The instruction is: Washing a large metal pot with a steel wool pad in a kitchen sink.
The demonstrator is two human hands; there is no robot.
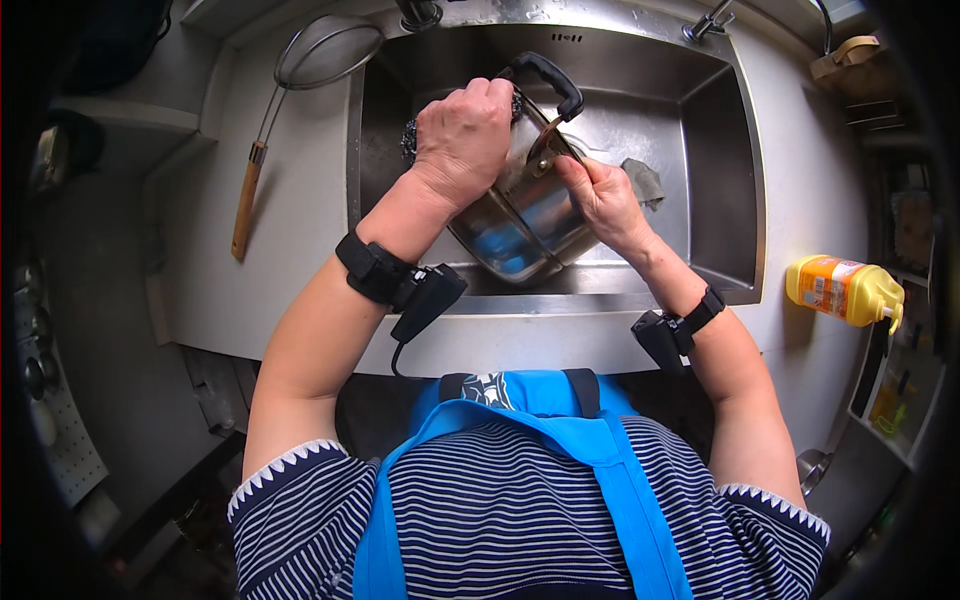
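Note:
A shiny metal pot [507, 213] is tilted on its side over the sink, and a black handle [553, 80] stands out from its far end. My left hand [464, 135] is closed round a steel wool scrubber [517, 103], whose dark mesh shows on both sides of the fist, against the pot. With my right hand [607, 198] I grip the pot by its rim, the thumb on the near side; the other fingers are partly hidden. Blue from my apron [520, 392] is mirrored in the pot's wall.
The steel sink [720, 160] surrounds the pot, with a crumpled grey cloth [643, 183] on its floor. A wire strainer [327, 52] with a wooden handle lies left on the counter [190, 270]. At right is a yellow pump bottle [846, 290]. A tap [420, 14] stands behind.

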